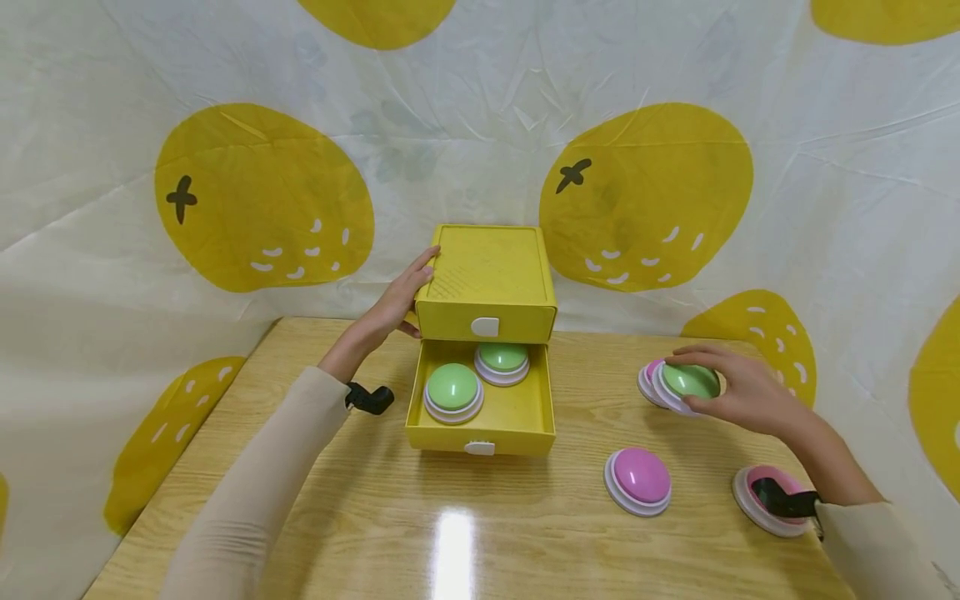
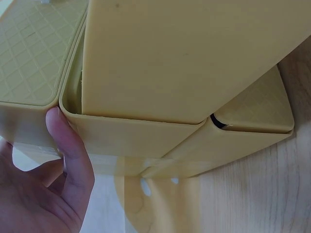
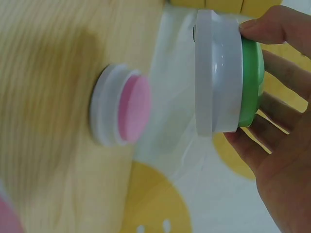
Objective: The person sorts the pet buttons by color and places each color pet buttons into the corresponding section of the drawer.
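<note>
A yellow drawer box (image 1: 491, 265) has two levels, its lower drawer (image 1: 517, 408) pulled out. Two green-domed push buttons (image 1: 452, 387) with pale bases lie inside it. My left hand (image 1: 392, 307) is at the box's left side, fingers along the upper level; in the left wrist view the thumb (image 2: 68, 138) presses near a corner. My right hand (image 1: 746, 390) grips another green push button (image 1: 692, 382) by its edge. In the right wrist view this green button (image 3: 228, 73) is held clear of the table, near a pink push button (image 3: 133, 107).
Two more pink push buttons lie on the wooden table, one (image 1: 641, 477) right of the drawer, the other (image 1: 772, 500) partly under the right wrist's black strap (image 1: 787, 500). A white cloth (image 1: 465, 133) with yellow fruit shapes hangs behind the table.
</note>
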Demonstrator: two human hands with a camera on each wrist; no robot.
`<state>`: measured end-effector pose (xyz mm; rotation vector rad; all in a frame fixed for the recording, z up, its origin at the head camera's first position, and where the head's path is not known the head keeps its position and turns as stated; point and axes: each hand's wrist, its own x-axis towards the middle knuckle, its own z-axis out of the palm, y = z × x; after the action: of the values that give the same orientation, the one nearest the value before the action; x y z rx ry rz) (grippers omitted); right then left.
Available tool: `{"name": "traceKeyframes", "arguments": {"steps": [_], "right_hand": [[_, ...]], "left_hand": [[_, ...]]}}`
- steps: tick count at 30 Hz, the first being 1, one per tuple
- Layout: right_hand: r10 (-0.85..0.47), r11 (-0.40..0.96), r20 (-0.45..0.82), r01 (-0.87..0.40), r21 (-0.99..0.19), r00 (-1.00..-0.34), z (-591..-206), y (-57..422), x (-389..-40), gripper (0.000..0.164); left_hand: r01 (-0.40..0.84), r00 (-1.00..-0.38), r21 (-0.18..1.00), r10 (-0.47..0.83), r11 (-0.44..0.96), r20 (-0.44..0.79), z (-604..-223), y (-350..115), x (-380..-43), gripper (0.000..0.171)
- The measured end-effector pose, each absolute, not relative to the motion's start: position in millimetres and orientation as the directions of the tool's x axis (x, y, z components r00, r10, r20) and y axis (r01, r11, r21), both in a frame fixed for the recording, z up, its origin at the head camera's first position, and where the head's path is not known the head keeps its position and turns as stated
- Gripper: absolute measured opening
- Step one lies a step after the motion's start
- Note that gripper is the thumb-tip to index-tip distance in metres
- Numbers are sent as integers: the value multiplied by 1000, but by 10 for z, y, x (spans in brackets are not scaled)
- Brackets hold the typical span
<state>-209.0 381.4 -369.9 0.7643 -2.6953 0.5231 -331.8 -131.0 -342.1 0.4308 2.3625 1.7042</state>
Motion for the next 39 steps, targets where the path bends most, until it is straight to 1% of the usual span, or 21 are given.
{"name": "traceKeyframes", "arguments": {"steps": [10, 18, 31, 39], "right_hand": [[-523, 733, 343, -617, -286, -780, -3513, 3397, -2173, 48], [-572, 679, 350, -667, -305, -742, -3413, 3172, -2235, 49], [-615, 642, 309, -688, -339, -726, -3307, 2856, -2326, 50], [-639, 627, 313, -711, -317, -703, -3223, 2684, -2312, 49]], "left_hand": [[123, -941, 944, 339, 306, 13, -3430, -1298, -3316, 54], [124, -941, 945, 337, 304, 15, -3428, -1293, -3317, 53], [132, -938, 942, 345, 309, 18, -3419, -1306, -3308, 53], [130, -938, 940, 346, 314, 15, -3419, -1297, -3312, 54]]}}
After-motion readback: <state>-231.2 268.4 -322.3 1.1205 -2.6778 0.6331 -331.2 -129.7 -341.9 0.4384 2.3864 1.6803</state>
